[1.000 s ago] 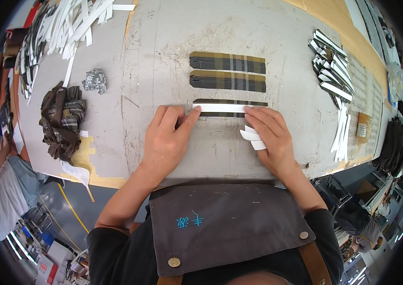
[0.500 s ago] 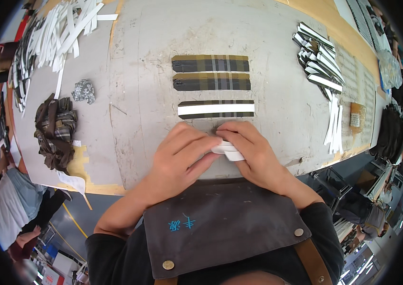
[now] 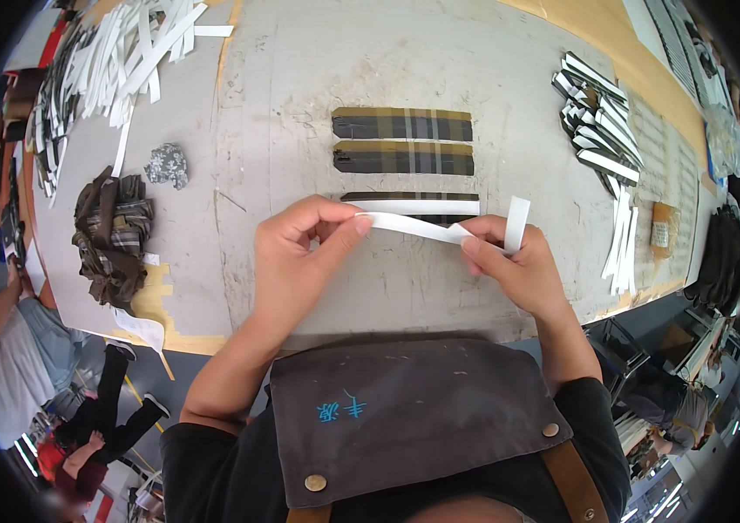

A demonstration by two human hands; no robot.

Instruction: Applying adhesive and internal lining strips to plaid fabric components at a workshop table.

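A white strip [image 3: 409,226] is stretched between my two hands, just above the table. My left hand [image 3: 305,248] pinches one end of it between thumb and fingers. My right hand [image 3: 509,261] grips it farther along, and a white end sticks up past those fingers. Partly behind the strip lies a dark plaid fabric piece [image 3: 405,196] with a white band along it. Beyond it lie two more plaid fabric pieces [image 3: 403,159], one above the other, brown along the far edge and dark along the near one.
Loose white strips [image 3: 139,52] are heaped at the far left. Crumpled brown plaid cloth [image 3: 108,235] and a small grey patterned scrap [image 3: 167,166] lie nearer. At right are a pile of black-and-white pieces [image 3: 601,122], white strips [image 3: 621,244] and a brown taped block [image 3: 665,228].
My hands have moved apart, and the white strip, bunched between them before, is now drawn out lengthwise. The view has shifted slightly, so the table's things appear farther right.
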